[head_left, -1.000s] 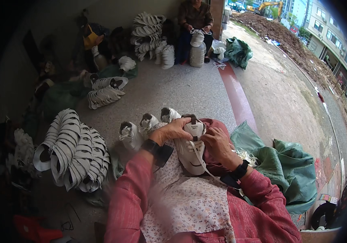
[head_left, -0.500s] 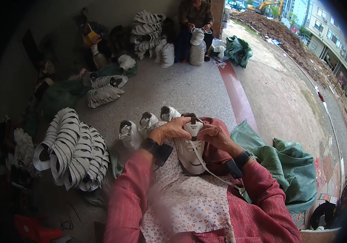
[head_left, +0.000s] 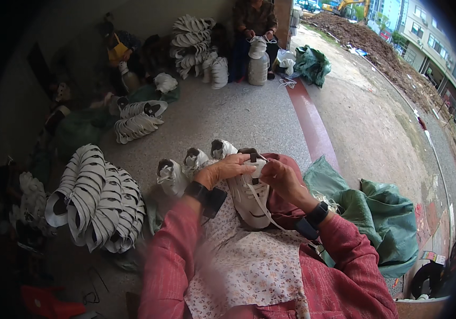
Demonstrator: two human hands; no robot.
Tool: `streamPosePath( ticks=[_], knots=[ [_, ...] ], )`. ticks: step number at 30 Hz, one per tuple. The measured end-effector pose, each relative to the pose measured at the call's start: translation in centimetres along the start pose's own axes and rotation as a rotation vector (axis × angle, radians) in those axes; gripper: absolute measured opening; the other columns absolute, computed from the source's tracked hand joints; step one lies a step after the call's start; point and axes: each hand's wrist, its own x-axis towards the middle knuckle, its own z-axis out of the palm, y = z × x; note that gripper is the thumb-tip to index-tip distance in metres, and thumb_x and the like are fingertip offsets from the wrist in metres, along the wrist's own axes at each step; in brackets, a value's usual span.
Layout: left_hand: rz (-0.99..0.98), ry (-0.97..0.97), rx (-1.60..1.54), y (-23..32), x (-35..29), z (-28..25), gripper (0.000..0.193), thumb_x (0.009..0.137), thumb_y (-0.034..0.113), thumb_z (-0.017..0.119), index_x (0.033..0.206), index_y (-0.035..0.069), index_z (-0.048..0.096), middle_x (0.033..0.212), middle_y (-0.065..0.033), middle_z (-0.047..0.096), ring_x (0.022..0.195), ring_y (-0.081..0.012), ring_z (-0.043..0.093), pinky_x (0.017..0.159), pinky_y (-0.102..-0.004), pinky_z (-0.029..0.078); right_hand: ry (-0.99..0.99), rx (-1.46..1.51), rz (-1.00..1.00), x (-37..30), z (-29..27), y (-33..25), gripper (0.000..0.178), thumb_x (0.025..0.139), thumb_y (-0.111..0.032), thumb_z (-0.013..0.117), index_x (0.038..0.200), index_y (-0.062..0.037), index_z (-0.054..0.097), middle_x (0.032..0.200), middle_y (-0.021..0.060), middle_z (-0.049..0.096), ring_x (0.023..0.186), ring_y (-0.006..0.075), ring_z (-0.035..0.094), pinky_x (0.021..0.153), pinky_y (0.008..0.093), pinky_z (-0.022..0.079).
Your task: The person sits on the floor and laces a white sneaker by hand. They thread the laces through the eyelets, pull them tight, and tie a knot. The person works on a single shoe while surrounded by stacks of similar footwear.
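A white shoe upper [head_left: 249,211] with a dark lining rests upright on my lap, its toe end toward me. My left hand [head_left: 225,169] grips its collar from the left, fingers reaching over the tongue. At the right side of the opening, my right hand [head_left: 285,179] is closed in a pinch on the white shoelace, by the upper eyelets. The lace [head_left: 262,206] crosses the lower eyelets and trails down to the right over my apron [head_left: 244,260]. My fingers hide part of the tongue and the pinched part of the lace.
Three laced uppers [head_left: 170,178] stand just left of my hands. Nested stacks of white uppers [head_left: 97,199] lie farther left. Green sacks [head_left: 379,220] lie at my right. Another person [head_left: 257,24] sits at the back handling an upper; a red stool [head_left: 49,303] is at lower left.
My right hand has moved slightly up and right, away from the tongue, and has turned. My left hand stays on the upper, with its fingers spread a little farther across the tongue.
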Motion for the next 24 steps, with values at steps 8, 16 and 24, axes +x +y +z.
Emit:
streamPosePath(
  ticks=[8, 16, 24],
  knots=[
    [-0.016, 0.035, -0.044, 0.2, -0.1, 0.2, 0.039, 0.096, 0.03, 0.061, 0.129, 0.008, 0.062, 0.108, -0.0031, 0.068, 0.1, -0.0129, 0.062, 0.087, -0.0306, 0.049, -0.038, -0.704, -0.438, 1.2, -0.5, -1.8, 0.026, 0.08, -0.01, 0.067, 0.105, -0.0135, 0.065, 0.098, 0.0062, 0.063, 0.097, 0.0272, 0.06, 0.087, 0.0387, 0.044],
    [0.001, -0.001, -0.311, 0.2, -0.3, 0.1, 0.042, 0.101, 0.021, 0.052, 0.14, 0.004, 0.051, 0.123, -0.0043, 0.063, 0.113, -0.011, 0.057, 0.099, -0.0268, 0.044, -0.288, -1.124, -0.732, 2.3, 1.6, -5.1, 0.027, 0.084, -0.008, 0.062, 0.11, -0.0022, 0.061, 0.103, 0.011, 0.06, 0.096, 0.0244, 0.06, 0.085, 0.0358, 0.046],
    [0.407, 0.078, -0.181, 1.7, -6.0, 1.9, 0.045, 0.101, 0.037, 0.053, 0.132, 0.004, 0.058, 0.148, -0.0097, 0.046, 0.139, -0.0232, 0.038, 0.114, -0.0411, 0.031, -0.324, 0.23, -0.006, 10.0, -2.8, -16.2, 0.019, 0.106, -0.017, 0.047, 0.106, 0.0018, 0.053, 0.091, 0.0124, 0.069, 0.077, 0.0185, 0.07, 0.067, 0.0297, 0.058]
  ],
)
